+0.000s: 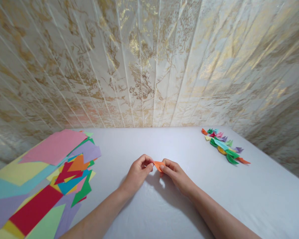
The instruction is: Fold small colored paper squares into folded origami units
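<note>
A small folded piece of orange paper is held up between my two hands, just above the white table. My left hand pinches its left tip between thumb and fingers. On the other side, my right hand grips the wider right part, with the thumb lying over the front. Part of the paper is hidden behind the right thumb and fingers, and a bit of orange shows below them.
Sheets of coloured paper, among them a large pink sheet and a red sheet, spread over the table's left side with smaller cut pieces. Several small folded paper shapes lie at the back right. A gold-patterned curtain hangs behind.
</note>
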Tool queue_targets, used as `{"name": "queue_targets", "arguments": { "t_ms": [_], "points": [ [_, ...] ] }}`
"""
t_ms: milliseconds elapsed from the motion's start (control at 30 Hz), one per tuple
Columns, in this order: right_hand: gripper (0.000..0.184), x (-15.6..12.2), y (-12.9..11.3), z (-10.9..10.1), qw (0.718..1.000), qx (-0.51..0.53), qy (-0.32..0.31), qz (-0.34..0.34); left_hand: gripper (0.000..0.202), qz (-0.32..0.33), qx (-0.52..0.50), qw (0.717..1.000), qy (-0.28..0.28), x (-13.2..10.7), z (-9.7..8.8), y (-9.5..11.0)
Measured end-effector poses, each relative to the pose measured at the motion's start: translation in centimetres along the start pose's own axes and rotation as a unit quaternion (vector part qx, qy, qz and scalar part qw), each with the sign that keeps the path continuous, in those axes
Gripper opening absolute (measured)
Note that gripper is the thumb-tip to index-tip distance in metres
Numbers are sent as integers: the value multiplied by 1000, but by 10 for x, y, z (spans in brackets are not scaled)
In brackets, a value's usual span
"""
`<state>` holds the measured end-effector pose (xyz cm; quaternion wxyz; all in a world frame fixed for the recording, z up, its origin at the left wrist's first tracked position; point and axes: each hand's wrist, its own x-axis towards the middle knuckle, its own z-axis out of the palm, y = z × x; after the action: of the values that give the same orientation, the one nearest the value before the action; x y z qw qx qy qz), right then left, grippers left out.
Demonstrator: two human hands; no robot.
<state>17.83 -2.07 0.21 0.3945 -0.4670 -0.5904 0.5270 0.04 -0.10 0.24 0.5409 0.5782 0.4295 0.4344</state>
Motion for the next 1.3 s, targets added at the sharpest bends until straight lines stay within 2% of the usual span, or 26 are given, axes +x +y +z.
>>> {"name": "queue_targets", "arguments": {
  "t_ms": [233, 467, 667, 800, 933, 1300],
  "points": [
    [41, 0, 2, 2, 999, -15, -33, -14, 6, -44, -18, 999, -9, -4, 3, 7],
    [42, -2, -1, 4, 998, -57, -35, -22, 9, -117, -112, 987, -19, -5, 7, 0],
    [42, -1, 2, 4, 998, -45, -31, -27, 18, -101, -168, 979, -60, -6, 9, 2],
    [43, 0, 6, 3, 998, -40, -37, -18, 22, -88, -118, 988, -52, -7, 9, 2],
    [42, 0, 5, 2, 998, -23, -50, -15, 27, -87, -112, 989, -50, -7, 8, 0],
    [45, -2, -3, 1, 996, 26, -89, 1, 31, -114, -204, 970, -63, -6, 8, -8]
  ]
}}
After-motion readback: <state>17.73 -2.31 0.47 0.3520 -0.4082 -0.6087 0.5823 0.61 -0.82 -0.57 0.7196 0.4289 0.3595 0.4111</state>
